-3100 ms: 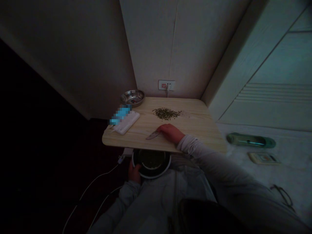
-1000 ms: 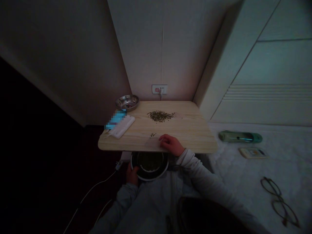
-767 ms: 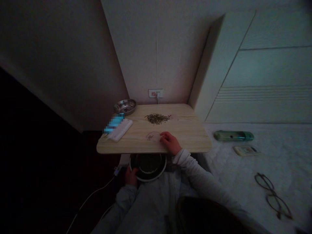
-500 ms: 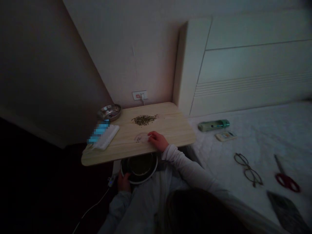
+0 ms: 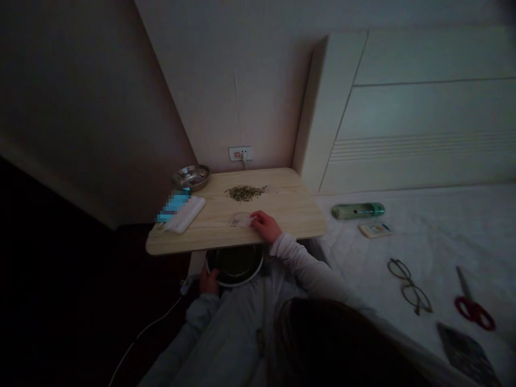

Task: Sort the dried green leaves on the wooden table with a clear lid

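Note:
My right hand [image 5: 266, 227] rests at the table's front edge, its fingers pinched at the right side of a clear round shallow dish or lid [image 5: 241, 220]. A few dark bits lie in that clear piece. Behind it is a loose pile of small dark-green grains or seeds [image 5: 244, 193], spread on the wooden tabletop [image 5: 217, 231]. Below the table edge, my left hand [image 5: 209, 281] is closed on the left rim of a dark round pan-like container with a pale rim [image 5: 237, 266]. The tabletop partly hides that container's far side.
A metal bowl [image 5: 192, 177], a white slab-like object [image 5: 186, 215] and a blurred blue screen [image 5: 173, 207] sit at the table's left. On the bed lie a green bottle [image 5: 358, 210], a remote [image 5: 375, 230], glasses [image 5: 409, 285] and red-handled scissors [image 5: 474, 309].
The view has shifted slightly, so the table appears higher and farther right. Both hands keep their places on the clear piece and the pan-like container; the grain pile looks the same.

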`<state>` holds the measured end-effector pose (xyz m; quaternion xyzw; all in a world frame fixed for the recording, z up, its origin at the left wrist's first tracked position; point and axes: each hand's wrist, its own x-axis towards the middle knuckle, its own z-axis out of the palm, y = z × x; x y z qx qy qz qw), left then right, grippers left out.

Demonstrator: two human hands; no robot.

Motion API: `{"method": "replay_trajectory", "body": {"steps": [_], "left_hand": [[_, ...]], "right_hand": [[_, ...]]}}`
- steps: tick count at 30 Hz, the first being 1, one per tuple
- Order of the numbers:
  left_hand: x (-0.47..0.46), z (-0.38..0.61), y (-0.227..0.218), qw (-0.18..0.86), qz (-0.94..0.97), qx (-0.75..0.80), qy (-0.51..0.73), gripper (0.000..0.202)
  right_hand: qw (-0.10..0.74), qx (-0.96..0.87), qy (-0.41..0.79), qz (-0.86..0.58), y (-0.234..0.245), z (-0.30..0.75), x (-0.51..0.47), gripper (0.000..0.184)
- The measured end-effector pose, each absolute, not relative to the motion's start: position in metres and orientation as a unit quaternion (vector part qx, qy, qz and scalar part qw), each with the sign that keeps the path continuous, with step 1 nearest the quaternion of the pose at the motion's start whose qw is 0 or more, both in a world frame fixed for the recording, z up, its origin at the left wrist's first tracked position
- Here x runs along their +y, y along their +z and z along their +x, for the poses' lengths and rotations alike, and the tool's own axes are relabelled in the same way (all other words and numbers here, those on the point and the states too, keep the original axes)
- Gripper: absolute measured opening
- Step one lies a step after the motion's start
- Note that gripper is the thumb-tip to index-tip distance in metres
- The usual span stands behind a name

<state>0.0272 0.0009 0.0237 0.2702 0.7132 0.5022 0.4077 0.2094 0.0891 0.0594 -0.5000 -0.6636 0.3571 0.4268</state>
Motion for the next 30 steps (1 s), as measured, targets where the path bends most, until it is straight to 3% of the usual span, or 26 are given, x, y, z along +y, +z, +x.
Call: {"method": "replay_trajectory", "body": {"steps": [6, 13, 30], "left_hand": [[-0.002, 0.031, 0.029, 0.369, 0.301, 0.716, 0.511, 0.022], [-0.001, 0.027, 0.026, 0.412, 0.288, 0.715, 0.486, 0.038], [0.002, 0.022, 0.005, 0.432, 0.26, 0.68, 0.532, 0.029]], "right_hand": [[0.429, -0.652, 0.344, -0.523, 0.059, 0.212, 0.102, 0.02], [0.433, -0.633, 0.296, -0.569, 0.059, 0.217, 0.119, 0.018], [0.387, -0.678, 0.258, -0.57, 0.061, 0.214, 0.111, 0.021]]}}
